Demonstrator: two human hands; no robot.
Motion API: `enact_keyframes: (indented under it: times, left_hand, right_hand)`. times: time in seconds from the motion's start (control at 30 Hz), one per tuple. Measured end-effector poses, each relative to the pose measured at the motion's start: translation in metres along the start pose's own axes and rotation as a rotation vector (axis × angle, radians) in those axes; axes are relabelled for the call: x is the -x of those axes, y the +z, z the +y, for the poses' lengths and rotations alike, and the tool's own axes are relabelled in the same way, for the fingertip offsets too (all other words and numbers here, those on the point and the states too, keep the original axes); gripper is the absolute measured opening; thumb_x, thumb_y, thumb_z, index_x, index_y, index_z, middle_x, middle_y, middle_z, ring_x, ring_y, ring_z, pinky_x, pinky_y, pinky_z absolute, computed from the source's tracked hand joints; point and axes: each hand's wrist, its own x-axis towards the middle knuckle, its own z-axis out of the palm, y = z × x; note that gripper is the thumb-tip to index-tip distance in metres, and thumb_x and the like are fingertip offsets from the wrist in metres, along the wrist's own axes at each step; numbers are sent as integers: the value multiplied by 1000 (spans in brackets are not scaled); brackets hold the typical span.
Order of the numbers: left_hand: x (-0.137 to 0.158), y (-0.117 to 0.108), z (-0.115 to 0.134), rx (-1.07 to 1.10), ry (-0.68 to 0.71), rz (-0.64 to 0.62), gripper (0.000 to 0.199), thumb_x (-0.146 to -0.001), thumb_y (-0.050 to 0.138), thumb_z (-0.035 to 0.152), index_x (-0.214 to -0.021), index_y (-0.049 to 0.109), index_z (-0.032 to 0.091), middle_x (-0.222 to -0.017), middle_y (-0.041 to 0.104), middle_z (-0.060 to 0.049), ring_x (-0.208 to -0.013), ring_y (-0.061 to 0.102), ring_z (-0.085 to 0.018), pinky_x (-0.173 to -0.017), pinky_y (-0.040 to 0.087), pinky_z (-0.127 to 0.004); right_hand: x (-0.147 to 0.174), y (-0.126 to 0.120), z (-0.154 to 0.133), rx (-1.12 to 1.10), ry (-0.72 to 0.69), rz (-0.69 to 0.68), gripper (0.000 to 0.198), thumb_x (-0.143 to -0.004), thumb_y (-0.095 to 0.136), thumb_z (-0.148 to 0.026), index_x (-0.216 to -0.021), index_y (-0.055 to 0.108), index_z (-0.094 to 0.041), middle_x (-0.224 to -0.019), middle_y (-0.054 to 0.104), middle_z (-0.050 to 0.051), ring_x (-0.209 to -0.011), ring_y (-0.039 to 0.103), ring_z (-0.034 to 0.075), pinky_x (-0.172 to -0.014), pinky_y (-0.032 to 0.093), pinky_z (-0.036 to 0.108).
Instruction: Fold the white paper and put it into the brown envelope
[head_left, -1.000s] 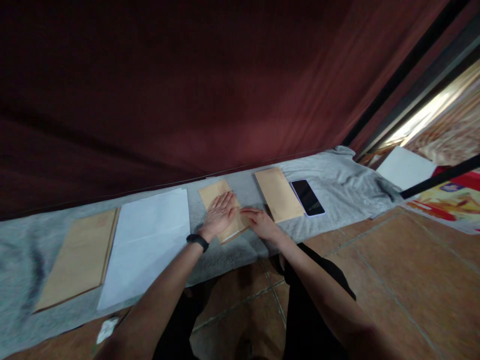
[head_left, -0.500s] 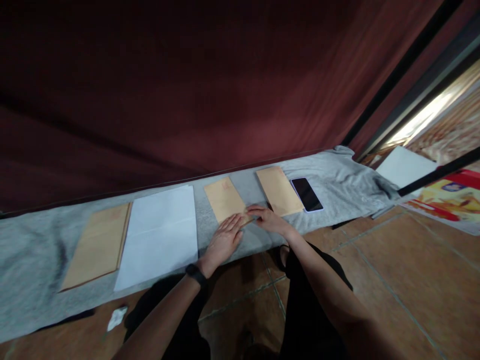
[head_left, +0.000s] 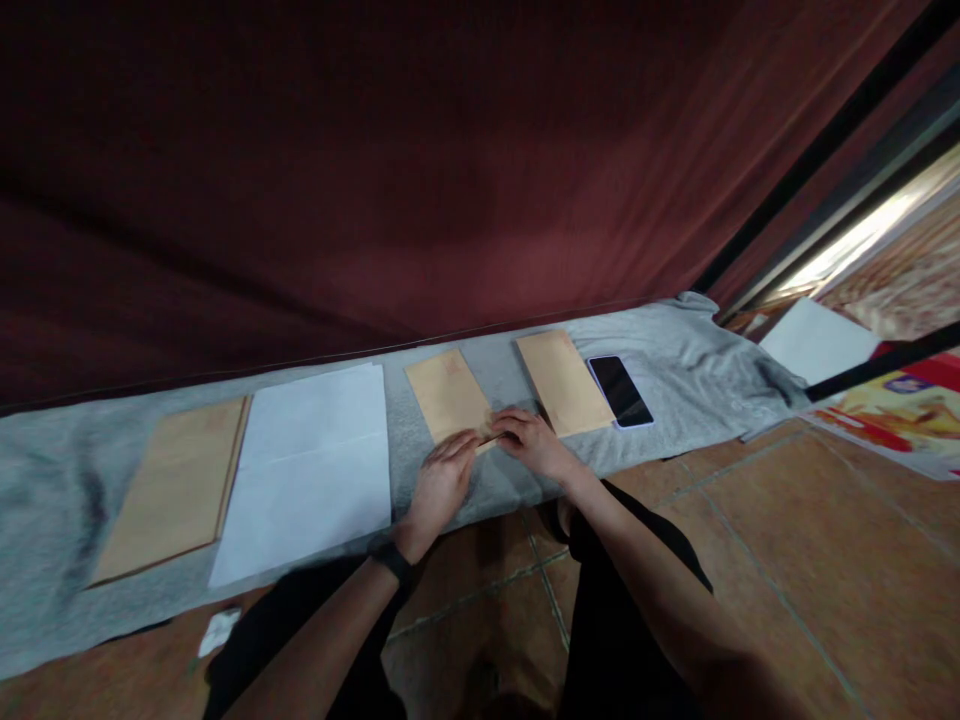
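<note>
A brown paper envelope (head_left: 448,392) with a faint reddish mark at its far end lies at the middle of the grey cloth. At its near end, my left hand (head_left: 441,485) and my right hand (head_left: 534,442) are side by side. The fingers of both are bent and closed on the envelope's near edge, where a narrow pale fold shows between them. My fingertips partly hide that end. Just beyond my right hand lies another brown envelope (head_left: 564,382), with a dark phone (head_left: 621,390) beside it.
Left of my hands are white paper sheets (head_left: 307,465) and a stack of brown envelopes (head_left: 176,480), all on the grey cloth (head_left: 697,395). A dark red curtain (head_left: 450,200) hangs behind. A crumpled white scrap (head_left: 219,630) is on the tiled floor (head_left: 810,560).
My left hand's fingers, flat on the envelope's near end before, are now bent around its edge. My right fingers have curled in more. The view has shifted slightly.
</note>
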Motion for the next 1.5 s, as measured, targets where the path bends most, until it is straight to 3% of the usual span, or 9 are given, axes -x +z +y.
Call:
enact_keyframes:
  times: [0.23, 0.47, 0.73, 0.9, 1.07, 1.33, 1.5]
  left_hand:
    - [3, 0, -1, 8, -25, -10, 46, -92, 42, 6, -132, 59, 21, -139, 62, -8, -132, 55, -20, -112, 48, -41]
    - [4, -1, -1, 24, -80, 26, 41, -95, 38, 7, -131, 57, 15, -137, 61, -13, -133, 54, -23, -112, 47, -44]
    - [19, -7, -6, 41, -160, 79, 33, -101, 38, 22, -127, 58, 19, -137, 62, -11, -131, 55, -22, -112, 48, -42]
    - [20, -5, -10, -40, -158, 70, 38, -98, 35, 14, -129, 59, 15, -135, 63, -13, -130, 56, -23, -111, 48, -42]
    - [21, -6, -6, -157, -99, 18, 46, -94, 39, 11, -136, 56, 15, -145, 57, -14, -135, 53, -26, -113, 46, -45]
    - [39, -1, 7, -276, -2, -56, 60, -101, 38, 34, -155, 33, 10, -159, 38, -18, -151, 31, -28, -122, 34, -49]
    - [43, -5, 10, -312, 18, -65, 72, -100, 42, 51, -154, 32, 5, -160, 35, -23, -152, 28, -32, -122, 32, -50]
  right_hand:
    - [0, 4, -17, 178, 74, 35, 24, -94, 58, -15, -116, 69, -20, -121, 69, 8, -114, 62, 23, -98, 48, 40]
    - [24, 33, -49, 225, -108, -22, 40, -102, 48, -28, -139, 58, -17, -142, 61, 11, -130, 56, 23, -114, 42, 41]
    - [41, 46, -47, 345, -108, -25, 61, -101, 53, -41, -154, 40, -15, -158, 41, 14, -147, 39, 24, -123, 32, 44]
    - [42, 42, -50, 354, -154, -19, 57, -98, 58, -44, -151, 46, -24, -164, 29, 12, -150, 33, 29, -122, 31, 49]
    - [42, 41, -53, 352, -133, -12, 57, -98, 60, -43, -151, 47, -24, -163, 30, 12, -149, 34, 29, -122, 33, 50]
    - [39, 44, -49, 379, -71, 12, 56, -103, 47, -34, -153, 40, -12, -160, 37, 15, -149, 35, 25, -123, 31, 45]
    - [39, 48, -45, 404, -31, 69, 59, -102, 47, -37, -152, 40, -6, -160, 36, 18, -150, 32, 27, -123, 30, 46]
